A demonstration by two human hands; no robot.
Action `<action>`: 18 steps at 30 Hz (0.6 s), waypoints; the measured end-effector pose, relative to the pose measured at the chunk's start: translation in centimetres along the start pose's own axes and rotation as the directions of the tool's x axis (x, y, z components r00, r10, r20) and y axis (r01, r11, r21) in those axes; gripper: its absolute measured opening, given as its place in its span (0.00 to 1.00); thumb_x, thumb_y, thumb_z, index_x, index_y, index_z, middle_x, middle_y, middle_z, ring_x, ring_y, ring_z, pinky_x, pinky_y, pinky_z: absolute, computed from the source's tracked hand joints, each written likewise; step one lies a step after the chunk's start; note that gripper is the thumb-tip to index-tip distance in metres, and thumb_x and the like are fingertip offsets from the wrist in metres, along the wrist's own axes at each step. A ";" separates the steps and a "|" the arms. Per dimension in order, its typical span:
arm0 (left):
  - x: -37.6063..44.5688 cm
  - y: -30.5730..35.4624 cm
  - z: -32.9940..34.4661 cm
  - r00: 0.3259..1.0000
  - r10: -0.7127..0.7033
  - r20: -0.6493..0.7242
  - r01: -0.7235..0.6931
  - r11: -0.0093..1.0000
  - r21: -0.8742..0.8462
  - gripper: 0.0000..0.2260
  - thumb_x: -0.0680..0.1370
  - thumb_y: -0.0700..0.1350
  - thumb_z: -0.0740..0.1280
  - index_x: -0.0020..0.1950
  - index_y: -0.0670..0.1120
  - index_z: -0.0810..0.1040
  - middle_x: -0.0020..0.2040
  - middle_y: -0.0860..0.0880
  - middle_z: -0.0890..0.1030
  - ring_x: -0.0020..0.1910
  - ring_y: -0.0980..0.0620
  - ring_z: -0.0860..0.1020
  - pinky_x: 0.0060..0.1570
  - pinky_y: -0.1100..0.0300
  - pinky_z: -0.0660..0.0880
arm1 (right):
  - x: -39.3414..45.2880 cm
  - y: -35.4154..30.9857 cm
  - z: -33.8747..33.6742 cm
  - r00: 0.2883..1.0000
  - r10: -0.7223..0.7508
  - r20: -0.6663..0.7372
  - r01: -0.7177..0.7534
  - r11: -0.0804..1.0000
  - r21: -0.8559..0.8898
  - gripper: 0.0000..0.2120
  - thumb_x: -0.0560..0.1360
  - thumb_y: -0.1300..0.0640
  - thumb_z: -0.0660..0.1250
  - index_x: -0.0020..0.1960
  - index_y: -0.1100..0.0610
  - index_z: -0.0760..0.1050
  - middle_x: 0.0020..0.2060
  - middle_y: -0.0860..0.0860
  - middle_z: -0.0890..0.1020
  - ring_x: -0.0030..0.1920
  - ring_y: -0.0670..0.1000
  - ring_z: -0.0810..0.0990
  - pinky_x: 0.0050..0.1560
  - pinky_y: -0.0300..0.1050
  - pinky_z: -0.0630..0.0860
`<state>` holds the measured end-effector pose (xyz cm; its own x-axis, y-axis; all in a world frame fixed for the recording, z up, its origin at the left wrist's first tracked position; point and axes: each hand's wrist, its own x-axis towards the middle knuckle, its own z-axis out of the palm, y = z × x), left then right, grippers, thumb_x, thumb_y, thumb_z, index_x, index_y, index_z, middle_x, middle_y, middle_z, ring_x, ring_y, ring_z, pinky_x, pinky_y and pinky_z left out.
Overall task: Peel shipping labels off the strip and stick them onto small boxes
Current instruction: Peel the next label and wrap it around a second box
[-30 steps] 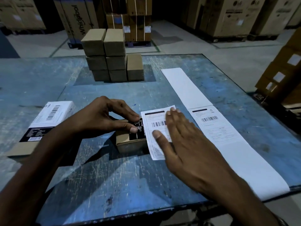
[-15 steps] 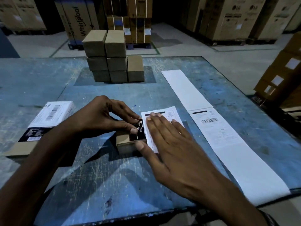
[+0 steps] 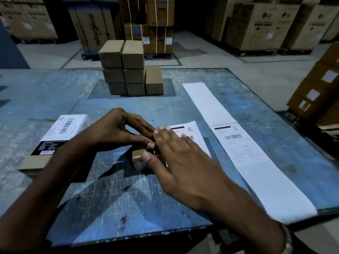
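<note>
A small brown box [image 3: 139, 157] is seen near the middle of the worn blue table [image 3: 128, 208], mostly covered by both hands. It is pinched by the left hand [image 3: 117, 131], thumb and curled fingers closed on its far end. The right hand [image 3: 176, 156] is laid flat over the box top, fingers straight and slightly spread, thumb resting against the near edge. A white shipping label [image 3: 190, 134] is pressed under those fingers; its right part overhangs the box, and a barcode is visible on it.

The label strip [image 3: 256, 162] is laid out to the right, running from the far side of the table to the near edge, with one printed label [image 3: 236, 143] on it. An already labelled box [image 3: 60, 132] is noted at the left, apart from the hands. A stack of plain small boxes [image 3: 128, 70] is set at the far middle of the table. Large cartons [image 3: 266, 22] are stored on the floor behind
</note>
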<state>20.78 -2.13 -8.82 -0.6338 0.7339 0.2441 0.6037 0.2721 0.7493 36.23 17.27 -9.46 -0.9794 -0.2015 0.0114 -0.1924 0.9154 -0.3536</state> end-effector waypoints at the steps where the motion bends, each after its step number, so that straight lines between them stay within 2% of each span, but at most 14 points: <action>1: 0.0 0.0 0.0 1.000 -0.012 -0.004 0.012 1.000 0.001 0.12 0.68 0.48 0.81 0.50 0.48 0.91 0.53 0.53 0.89 0.54 0.53 0.87 0.57 0.52 0.83 | 0.2 0.3 0.9 1.000 -0.025 -0.003 0.025 0.999 -0.029 0.38 0.84 0.30 0.38 0.88 0.48 0.40 0.87 0.42 0.41 0.83 0.38 0.33 0.85 0.47 0.36; 4: -0.1 -0.2 0.1 1.000 -0.017 -0.009 0.017 1.000 0.010 0.12 0.67 0.47 0.83 0.49 0.47 0.91 0.53 0.54 0.89 0.55 0.54 0.87 0.57 0.52 0.83 | -0.3 2.0 1.7 0.999 -0.013 -0.048 0.008 0.994 -0.111 0.39 0.84 0.29 0.37 0.88 0.49 0.40 0.87 0.44 0.41 0.84 0.39 0.34 0.84 0.44 0.33; 7: -0.1 -0.2 0.0 1.000 -0.023 -0.008 0.023 1.000 0.003 0.12 0.67 0.48 0.83 0.49 0.48 0.91 0.52 0.54 0.89 0.55 0.54 0.87 0.57 0.54 0.84 | -1.4 3.6 1.3 0.996 0.047 -0.075 -0.055 0.992 -0.116 0.40 0.82 0.28 0.32 0.88 0.49 0.37 0.86 0.43 0.38 0.83 0.38 0.32 0.83 0.43 0.32; 10: -0.2 0.2 0.2 0.999 -0.047 -0.006 0.046 0.999 -0.013 0.15 0.67 0.48 0.82 0.52 0.48 0.91 0.53 0.54 0.89 0.56 0.56 0.86 0.55 0.56 0.85 | -1.9 4.3 1.0 0.987 0.127 -0.099 -0.130 0.991 -0.022 0.41 0.80 0.27 0.30 0.87 0.46 0.37 0.85 0.39 0.36 0.81 0.34 0.31 0.85 0.45 0.40; 12: -0.2 0.6 0.2 0.997 -0.069 0.022 0.069 0.998 -0.005 0.18 0.67 0.50 0.83 0.56 0.49 0.90 0.54 0.55 0.89 0.58 0.58 0.85 0.55 0.58 0.84 | -2.2 4.5 0.9 0.970 0.217 -0.113 -0.203 0.972 0.117 0.39 0.80 0.26 0.33 0.87 0.40 0.40 0.85 0.36 0.39 0.81 0.32 0.39 0.86 0.45 0.46; 13: -0.3 0.6 0.0 0.995 -0.093 0.038 0.093 0.996 0.006 0.21 0.67 0.54 0.84 0.58 0.52 0.89 0.55 0.57 0.88 0.58 0.59 0.85 0.55 0.60 0.84 | -2.3 4.6 0.9 0.955 0.271 -0.119 -0.241 0.945 0.224 0.38 0.79 0.25 0.36 0.87 0.37 0.44 0.86 0.35 0.45 0.82 0.34 0.47 0.85 0.45 0.51; 14: -0.4 0.6 -0.2 0.991 -0.120 0.057 0.118 0.992 0.035 0.26 0.64 0.60 0.85 0.60 0.56 0.88 0.55 0.60 0.87 0.59 0.61 0.84 0.56 0.62 0.83 | -2.5 4.7 0.7 0.939 0.320 -0.126 -0.260 0.900 0.349 0.37 0.79 0.23 0.39 0.85 0.33 0.49 0.85 0.35 0.55 0.82 0.36 0.56 0.83 0.46 0.55; 15: -0.6 0.4 -0.3 0.986 -0.148 0.077 0.142 0.986 0.086 0.32 0.61 0.65 0.85 0.63 0.61 0.85 0.56 0.62 0.87 0.60 0.63 0.83 0.56 0.64 0.82 | -2.6 4.9 0.6 0.923 0.359 -0.138 -0.256 0.841 0.476 0.35 0.79 0.22 0.42 0.83 0.30 0.56 0.80 0.33 0.67 0.79 0.37 0.64 0.81 0.43 0.61; 16: -0.8 0.3 -0.4 0.978 -0.184 0.103 0.169 0.975 0.142 0.36 0.57 0.68 0.84 0.64 0.64 0.84 0.57 0.64 0.86 0.60 0.64 0.82 0.57 0.64 0.82 | -2.6 5.3 0.5 0.906 0.398 -0.146 -0.245 0.772 0.587 0.31 0.78 0.21 0.44 0.78 0.26 0.64 0.70 0.29 0.77 0.74 0.35 0.72 0.75 0.38 0.65; 17: -0.8 0.3 -0.3 0.967 -0.215 0.134 0.190 0.966 0.177 0.37 0.56 0.68 0.85 0.64 0.64 0.83 0.57 0.65 0.86 0.60 0.64 0.82 0.57 0.64 0.82 | -2.4 5.6 0.3 0.890 0.435 -0.136 -0.240 0.702 0.671 0.25 0.78 0.21 0.47 0.69 0.21 0.71 0.60 0.24 0.80 0.67 0.31 0.76 0.70 0.34 0.67; 18: -0.9 0.4 -0.1 0.959 -0.231 0.163 0.201 0.962 0.185 0.36 0.58 0.66 0.85 0.64 0.63 0.83 0.56 0.64 0.86 0.59 0.63 0.83 0.56 0.63 0.82 | -2.2 6.1 0.1 0.883 0.455 -0.118 -0.234 0.644 0.729 0.19 0.78 0.21 0.49 0.60 0.17 0.74 0.55 0.23 0.81 0.63 0.30 0.77 0.68 0.34 0.68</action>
<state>21.50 -2.74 -8.70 -0.6687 0.7425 -0.0397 0.5432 0.5243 0.6558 37.22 23.24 -11.77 -0.9592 0.2797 -0.0400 0.1495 0.3822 -0.9119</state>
